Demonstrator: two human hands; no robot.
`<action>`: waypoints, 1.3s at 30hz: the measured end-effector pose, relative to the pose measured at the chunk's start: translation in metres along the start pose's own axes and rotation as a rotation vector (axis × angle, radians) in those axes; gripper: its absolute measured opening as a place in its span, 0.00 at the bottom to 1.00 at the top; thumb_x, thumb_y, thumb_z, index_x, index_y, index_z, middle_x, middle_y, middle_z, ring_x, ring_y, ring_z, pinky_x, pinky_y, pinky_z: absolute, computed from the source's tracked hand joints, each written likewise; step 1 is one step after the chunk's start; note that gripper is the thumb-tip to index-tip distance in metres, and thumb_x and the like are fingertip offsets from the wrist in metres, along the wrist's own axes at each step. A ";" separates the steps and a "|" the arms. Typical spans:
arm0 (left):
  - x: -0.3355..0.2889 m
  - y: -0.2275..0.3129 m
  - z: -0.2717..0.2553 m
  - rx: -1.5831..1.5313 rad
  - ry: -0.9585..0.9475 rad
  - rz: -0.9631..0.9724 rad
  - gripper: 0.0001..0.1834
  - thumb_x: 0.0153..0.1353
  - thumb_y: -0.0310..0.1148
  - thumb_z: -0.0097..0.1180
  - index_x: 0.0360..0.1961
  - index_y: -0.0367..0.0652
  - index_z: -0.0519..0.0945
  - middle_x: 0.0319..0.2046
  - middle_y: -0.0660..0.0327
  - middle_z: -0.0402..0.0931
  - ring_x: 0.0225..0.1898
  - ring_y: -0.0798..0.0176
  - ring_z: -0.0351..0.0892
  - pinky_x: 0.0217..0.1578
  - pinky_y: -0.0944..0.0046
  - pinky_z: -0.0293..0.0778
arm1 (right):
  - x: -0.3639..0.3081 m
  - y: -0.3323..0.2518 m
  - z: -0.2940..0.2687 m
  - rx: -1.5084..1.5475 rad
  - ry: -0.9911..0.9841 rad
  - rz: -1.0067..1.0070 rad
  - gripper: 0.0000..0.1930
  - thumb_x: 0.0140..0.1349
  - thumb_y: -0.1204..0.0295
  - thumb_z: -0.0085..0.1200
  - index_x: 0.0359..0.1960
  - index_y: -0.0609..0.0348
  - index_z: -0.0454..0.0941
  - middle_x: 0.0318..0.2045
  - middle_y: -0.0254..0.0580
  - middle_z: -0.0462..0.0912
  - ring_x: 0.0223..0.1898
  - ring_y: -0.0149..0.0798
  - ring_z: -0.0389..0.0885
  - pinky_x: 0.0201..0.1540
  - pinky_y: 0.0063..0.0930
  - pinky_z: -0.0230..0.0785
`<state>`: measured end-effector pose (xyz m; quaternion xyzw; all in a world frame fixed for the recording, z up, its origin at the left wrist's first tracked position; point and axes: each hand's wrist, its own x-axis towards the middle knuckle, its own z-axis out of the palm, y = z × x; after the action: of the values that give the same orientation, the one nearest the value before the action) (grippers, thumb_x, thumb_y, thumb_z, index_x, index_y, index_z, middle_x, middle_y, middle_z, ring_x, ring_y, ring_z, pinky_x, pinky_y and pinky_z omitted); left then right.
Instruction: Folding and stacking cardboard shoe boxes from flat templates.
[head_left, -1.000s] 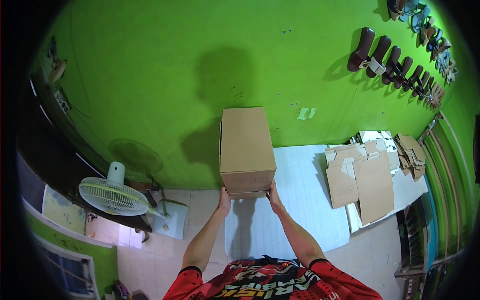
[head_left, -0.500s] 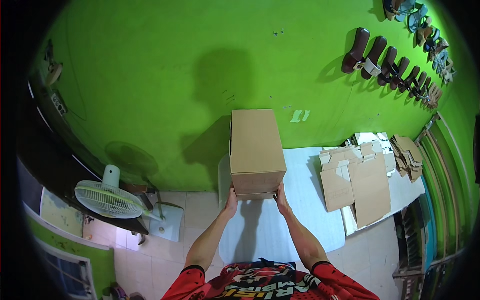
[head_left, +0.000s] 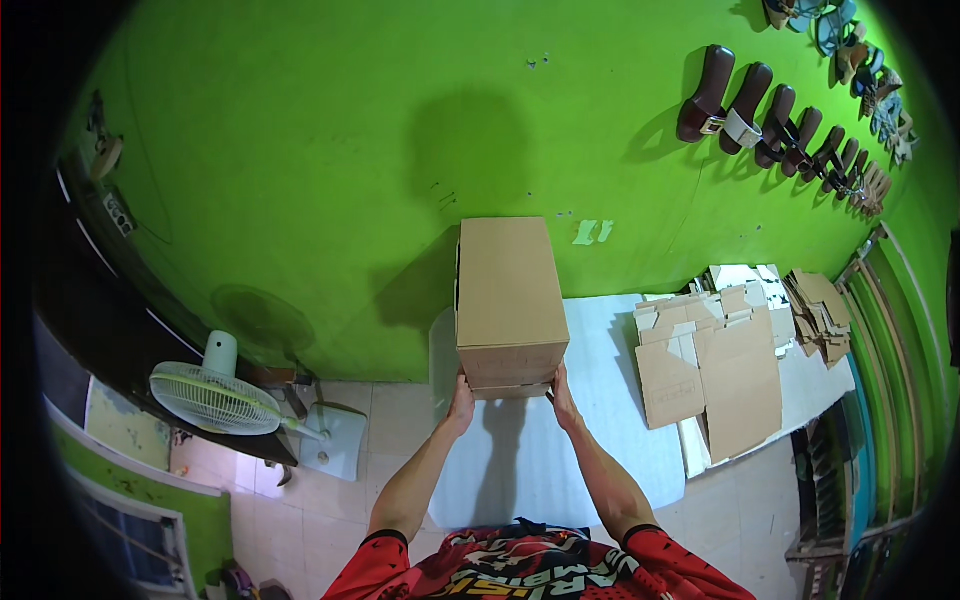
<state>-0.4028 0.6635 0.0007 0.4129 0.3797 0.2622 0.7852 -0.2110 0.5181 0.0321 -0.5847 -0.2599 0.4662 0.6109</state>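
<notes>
A brown cardboard box (head_left: 512, 285), closed on its upper face, is held out in front of me over the white table (head_left: 610, 400). My left hand (head_left: 461, 403) grips its lower left corner, and my right hand (head_left: 565, 398) grips the lower right one. Most of my fingers are hidden behind and under the box. A narrow dark gap shows along the box's left edge. Both arms stretch forward, and a shadow falls on the table between them.
Flattened cardboard pieces (head_left: 740, 370) lie stacked on the table's right part. A standing fan (head_left: 215, 398) is at the left on the tiled floor. Sandals (head_left: 745, 110) hang on the green wall (head_left: 300, 150) at upper right. Wooden rails (head_left: 885, 330) stand far right.
The box stays in both hands at nearly the same spot in view. My shadow and the wall marks have shifted slightly, as the view moved a little.
</notes>
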 end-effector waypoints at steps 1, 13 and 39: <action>0.001 -0.003 0.001 -0.018 0.042 -0.011 0.42 0.75 0.66 0.33 0.78 0.47 0.59 0.78 0.61 0.57 0.74 0.62 0.59 0.74 0.61 0.50 | 0.001 -0.004 0.000 -0.007 -0.011 0.027 0.48 0.69 0.23 0.19 0.84 0.31 0.30 0.84 0.36 0.42 0.83 0.47 0.40 0.78 0.62 0.36; -0.034 0.082 0.011 0.448 0.375 0.723 0.45 0.76 0.62 0.41 0.83 0.48 0.46 0.84 0.55 0.34 0.84 0.52 0.34 0.80 0.51 0.37 | -0.015 -0.070 0.008 -0.526 0.728 -0.655 0.38 0.78 0.44 0.42 0.79 0.57 0.58 0.81 0.57 0.48 0.82 0.58 0.44 0.81 0.55 0.35; -0.117 0.025 0.169 1.077 -0.248 1.317 0.48 0.57 0.39 0.74 0.77 0.48 0.65 0.80 0.45 0.52 0.80 0.40 0.52 0.76 0.33 0.49 | -0.101 -0.051 -0.117 -1.161 0.580 -0.535 0.34 0.73 0.45 0.53 0.76 0.41 0.67 0.80 0.51 0.57 0.78 0.63 0.55 0.77 0.65 0.45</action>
<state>-0.3353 0.5154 0.1289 0.8912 0.0467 0.4013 0.2060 -0.1395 0.3805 0.0825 -0.8332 -0.4282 -0.0891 0.3384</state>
